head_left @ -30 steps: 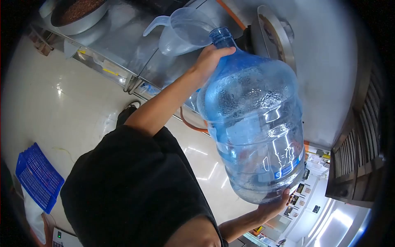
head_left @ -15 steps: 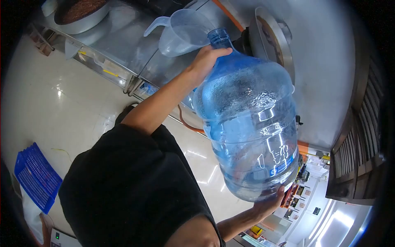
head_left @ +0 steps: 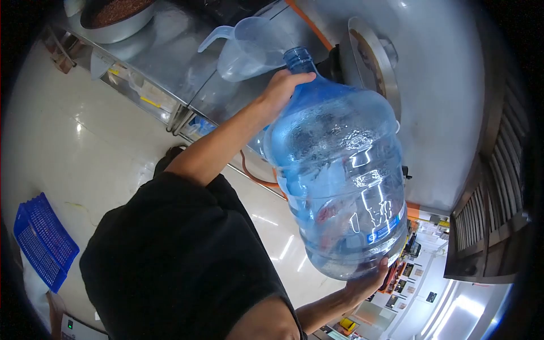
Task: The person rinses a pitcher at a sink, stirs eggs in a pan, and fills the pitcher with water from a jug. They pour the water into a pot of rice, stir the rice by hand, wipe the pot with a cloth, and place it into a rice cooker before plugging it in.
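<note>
A large clear blue water jug (head_left: 340, 170) is tilted, its neck toward the top of the view and its base lower right. My left hand (head_left: 286, 90) is closed round the jug near its open neck, thumb showing on top. Against the base rests my right hand (head_left: 368, 280), its thumb on the near side and the other fingers partly hidden. Droplets and bright reflections cover the jug's side. Just beyond the neck, a translucent pitcher (head_left: 255, 48) with a handle lies on the metal counter (head_left: 175, 73).
A pot (head_left: 116, 25) with brown contents stands on the counter, upper left. A round metal pan or lid (head_left: 382, 62) is behind the jug. An orange hose (head_left: 309, 22) crosses the counter. A blue basket (head_left: 45, 241) is at far left, and a slatted metal hood (head_left: 493, 204) at right.
The jug's neck and my left hand are slightly lower in the view, and the jug has shifted a little left. Both hands keep their hold. The surroundings have shifted slightly.
</note>
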{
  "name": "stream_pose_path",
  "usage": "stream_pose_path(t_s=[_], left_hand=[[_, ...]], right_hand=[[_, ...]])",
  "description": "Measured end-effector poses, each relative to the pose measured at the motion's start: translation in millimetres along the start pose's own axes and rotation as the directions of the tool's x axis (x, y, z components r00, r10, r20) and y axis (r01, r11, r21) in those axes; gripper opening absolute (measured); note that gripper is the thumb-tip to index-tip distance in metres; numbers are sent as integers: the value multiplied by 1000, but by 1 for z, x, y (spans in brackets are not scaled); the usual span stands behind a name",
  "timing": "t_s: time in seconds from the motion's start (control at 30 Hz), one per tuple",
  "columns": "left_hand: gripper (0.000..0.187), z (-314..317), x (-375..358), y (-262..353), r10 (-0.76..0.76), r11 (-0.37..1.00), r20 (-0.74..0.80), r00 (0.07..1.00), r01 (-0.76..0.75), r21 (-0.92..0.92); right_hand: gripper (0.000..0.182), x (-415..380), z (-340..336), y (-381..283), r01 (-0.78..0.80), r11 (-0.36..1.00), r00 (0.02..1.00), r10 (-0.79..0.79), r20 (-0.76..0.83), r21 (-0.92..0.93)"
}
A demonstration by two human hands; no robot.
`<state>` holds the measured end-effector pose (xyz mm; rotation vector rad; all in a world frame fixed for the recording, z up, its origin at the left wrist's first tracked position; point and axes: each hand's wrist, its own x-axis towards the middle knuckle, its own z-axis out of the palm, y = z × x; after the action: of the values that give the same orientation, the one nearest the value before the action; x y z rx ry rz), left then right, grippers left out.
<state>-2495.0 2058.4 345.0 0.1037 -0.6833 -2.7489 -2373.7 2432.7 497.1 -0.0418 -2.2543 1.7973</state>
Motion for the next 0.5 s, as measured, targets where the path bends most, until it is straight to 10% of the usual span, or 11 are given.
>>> stream_pose_path(t_s=[0.5], left_hand=[[23,-1,0,-9,2,1000,13,1000,-2,-13]], right_hand=[[72,7,-5,4,-83,997,995,82,-55,-10]])
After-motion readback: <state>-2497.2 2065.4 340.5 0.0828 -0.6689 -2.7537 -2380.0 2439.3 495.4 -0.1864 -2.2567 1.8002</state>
